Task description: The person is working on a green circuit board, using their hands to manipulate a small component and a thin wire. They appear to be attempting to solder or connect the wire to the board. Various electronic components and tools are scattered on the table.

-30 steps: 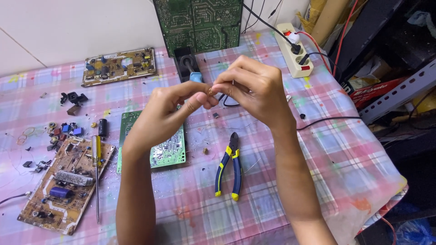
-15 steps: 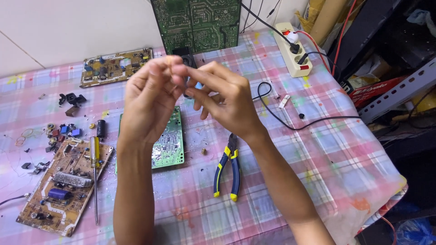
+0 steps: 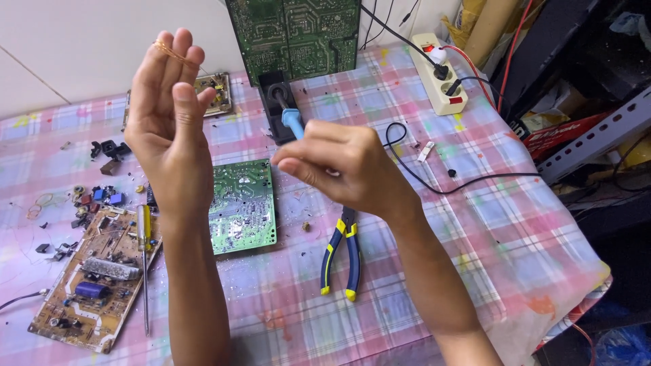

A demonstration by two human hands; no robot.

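My left hand [image 3: 166, 108] is raised upright over the table's left side, fingers straight and close together. A thin golden loop [image 3: 169, 49], a wire or a band, lies across its fingertips. My right hand [image 3: 346, 166] hovers lower, at the middle, with fingers curled and thumb pressed to forefinger. Nothing shows between them. Below and between the hands, a small green circuit board [image 3: 243, 203] lies flat. Blue-and-yellow pliers [image 3: 342, 254] lie under my right wrist. Behind my right hand, a blue-handled soldering iron [image 3: 290, 115] rests in its black stand.
A large green board [image 3: 295, 34] stands upright at the back. A white power strip [image 3: 441, 81] with cables lies back right. At the left lie a brown circuit board [image 3: 95, 281], a yellow-handled screwdriver [image 3: 144, 257] and several loose parts [image 3: 95, 196]. The checked tablecloth's edge [image 3: 583, 291] drops off at the right.
The hands, which were joined over the middle of the table, have come apart. My left hand rose and opened flat with the loop on its fingertips. My right hand dropped lower.
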